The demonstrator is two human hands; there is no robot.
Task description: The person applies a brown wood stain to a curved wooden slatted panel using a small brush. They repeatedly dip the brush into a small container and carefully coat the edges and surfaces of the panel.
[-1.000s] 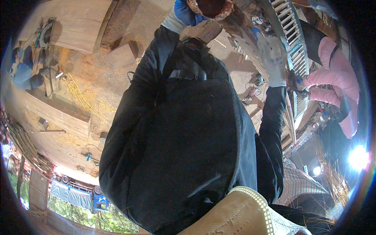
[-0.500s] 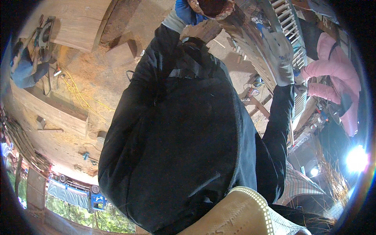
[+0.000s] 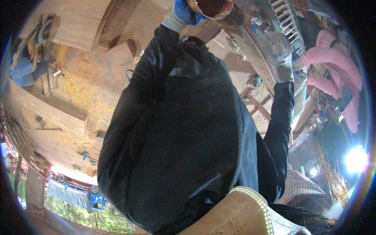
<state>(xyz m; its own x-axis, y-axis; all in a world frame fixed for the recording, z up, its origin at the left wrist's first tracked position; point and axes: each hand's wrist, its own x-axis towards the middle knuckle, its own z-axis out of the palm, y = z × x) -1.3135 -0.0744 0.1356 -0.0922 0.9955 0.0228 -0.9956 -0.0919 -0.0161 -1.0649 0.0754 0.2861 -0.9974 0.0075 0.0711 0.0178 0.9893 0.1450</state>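
At the upper edge, my left hand (image 3: 182,15), in a grey and blue glove, grips the side of a round container (image 3: 211,8). It has a crusted rim and a dark reddish-brown inside, and the picture's edge cuts it off. My right hand (image 3: 277,51) wears a pale glove with blue at the fingertips. Its fingers stretch out flat over a long wooden piece (image 3: 250,43), nothing visibly held. Right beside that wood runs a row of pale slats (image 3: 282,15) in a frame.
A person in pink (image 3: 333,58) works close by on the right, hands near the slats. Another person in blue (image 3: 25,72) is at the far left by a circular saw (image 3: 45,31). Yellow cord (image 3: 74,90) lies on the dusty floor, near large wooden boards (image 3: 74,23).
My right hand has slid a little farther up along the wood. The person in pink has shifted slightly. My left hand and the container stay almost where they were.
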